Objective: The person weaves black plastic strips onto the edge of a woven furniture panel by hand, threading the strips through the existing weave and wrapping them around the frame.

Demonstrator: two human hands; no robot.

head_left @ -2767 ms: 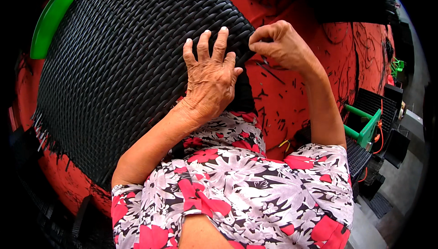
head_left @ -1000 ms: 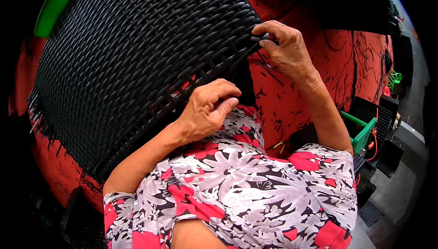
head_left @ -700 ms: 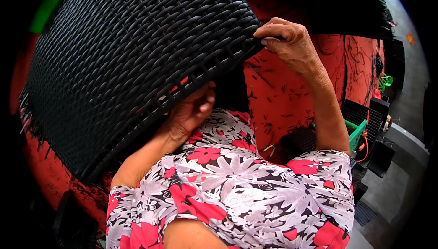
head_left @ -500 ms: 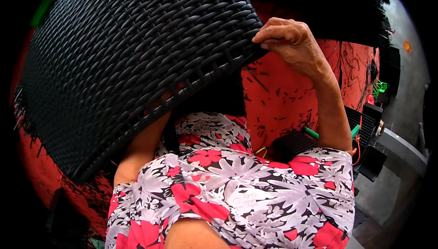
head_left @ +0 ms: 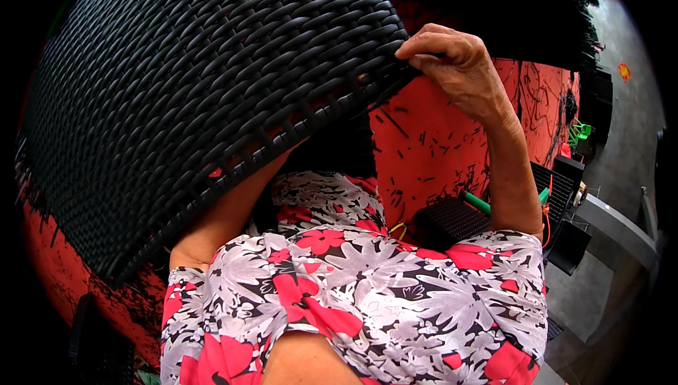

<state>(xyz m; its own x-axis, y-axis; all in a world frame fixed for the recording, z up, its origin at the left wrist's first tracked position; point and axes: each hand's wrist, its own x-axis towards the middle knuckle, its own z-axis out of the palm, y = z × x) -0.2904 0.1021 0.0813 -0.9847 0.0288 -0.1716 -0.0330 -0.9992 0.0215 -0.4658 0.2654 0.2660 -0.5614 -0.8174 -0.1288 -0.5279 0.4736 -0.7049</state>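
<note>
A large black woven plastic-rattan panel (head_left: 233, 60) slants across the upper left, its lower edge a frame bar wrapped with strands and showing open gaps. At the panel's right corner, my right hand (head_left: 455, 57) is closed, thumb and forefinger pinched at the edge; whether a loose strand is between them is hard to make out. From the lower left my left forearm (head_left: 236, 205) reaches beneath the panel. Most of my left hand (head_left: 364, 78) is hidden under the weave, with only a bit of skin showing through a gap near the right corner.
Red sheeting (head_left: 431, 145) strewn with black strand scraps lies below. Beside my right elbow are a green-handled tool (head_left: 477, 203) and a dark woven piece (head_left: 448, 226). Another black woven piece (head_left: 494, 11) with frayed ends is at the upper right. A grey metal bar (head_left: 618, 226) stands farther right.
My left forearm has moved up and right beneath the panel, and skin now shows through a gap near the corner. My right hand stays pinched at the edge, shifted very slightly right.
</note>
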